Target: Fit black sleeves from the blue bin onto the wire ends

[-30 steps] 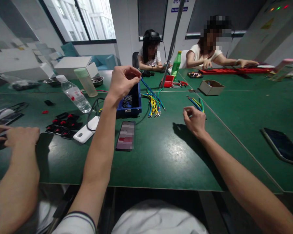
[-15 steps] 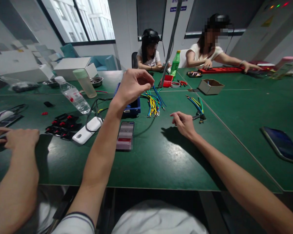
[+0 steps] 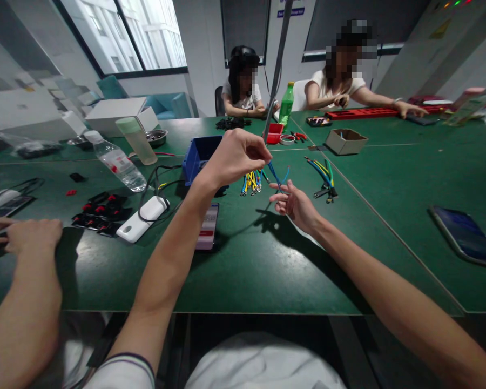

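Between the finger and thumb of my left hand (image 3: 243, 156) are pinched blue wires (image 3: 274, 172), held above the green table and hanging down toward the right. My right hand (image 3: 295, 205) is turned partly up beneath them, fingers apart, with the fingertips at the lower part of the wires; whether they touch I cannot tell. Under and behind my left hand lies a bunch of yellow, blue and green wires (image 3: 251, 182) with metal end lugs. A smaller bundle of coloured wires (image 3: 323, 172) with black ends rests to the right of my right hand.
A blue bin (image 3: 198, 154) stands behind my left forearm, near a phone (image 3: 208, 229) and a white power bank (image 3: 143, 219). Bottles (image 3: 117, 162), a cardboard box (image 3: 345, 141) and another phone (image 3: 465, 236) are around. A co-worker's arm (image 3: 36, 281) is at left; two people sit opposite.
My left hand has moved right and slightly down with the blue wires. My right hand has turned over and opened beneath them.
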Motion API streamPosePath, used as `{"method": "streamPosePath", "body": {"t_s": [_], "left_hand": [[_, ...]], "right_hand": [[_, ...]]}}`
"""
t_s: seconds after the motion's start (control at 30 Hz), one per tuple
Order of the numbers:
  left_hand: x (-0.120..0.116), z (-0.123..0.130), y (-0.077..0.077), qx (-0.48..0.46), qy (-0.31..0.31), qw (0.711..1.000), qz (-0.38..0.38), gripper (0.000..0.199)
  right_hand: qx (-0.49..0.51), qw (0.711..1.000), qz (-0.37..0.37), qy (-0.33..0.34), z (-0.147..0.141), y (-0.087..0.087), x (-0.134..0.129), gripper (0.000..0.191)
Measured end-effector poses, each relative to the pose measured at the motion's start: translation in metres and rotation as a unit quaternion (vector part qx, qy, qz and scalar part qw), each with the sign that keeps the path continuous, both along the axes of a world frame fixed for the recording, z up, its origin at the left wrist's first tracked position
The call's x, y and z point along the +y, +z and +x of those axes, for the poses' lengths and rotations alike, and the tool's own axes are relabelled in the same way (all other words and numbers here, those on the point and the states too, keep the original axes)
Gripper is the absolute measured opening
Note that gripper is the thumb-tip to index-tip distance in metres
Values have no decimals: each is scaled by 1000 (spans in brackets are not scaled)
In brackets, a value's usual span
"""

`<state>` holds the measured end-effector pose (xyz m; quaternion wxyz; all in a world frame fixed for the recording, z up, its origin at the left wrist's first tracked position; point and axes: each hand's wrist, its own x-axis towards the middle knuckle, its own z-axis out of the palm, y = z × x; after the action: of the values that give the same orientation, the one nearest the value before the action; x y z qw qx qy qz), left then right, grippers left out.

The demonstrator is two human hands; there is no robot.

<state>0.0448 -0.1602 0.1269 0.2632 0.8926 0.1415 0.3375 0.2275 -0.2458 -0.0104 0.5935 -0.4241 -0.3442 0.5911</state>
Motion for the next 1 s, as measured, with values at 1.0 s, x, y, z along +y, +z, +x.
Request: {"method": "streamPosePath", "body": {"t_s": [1.0], "left_hand": [[21,-5,-12,252,-16,967,-13,8]], "right_hand": [[6,986,48,-162,8,-3,6,35]]}}
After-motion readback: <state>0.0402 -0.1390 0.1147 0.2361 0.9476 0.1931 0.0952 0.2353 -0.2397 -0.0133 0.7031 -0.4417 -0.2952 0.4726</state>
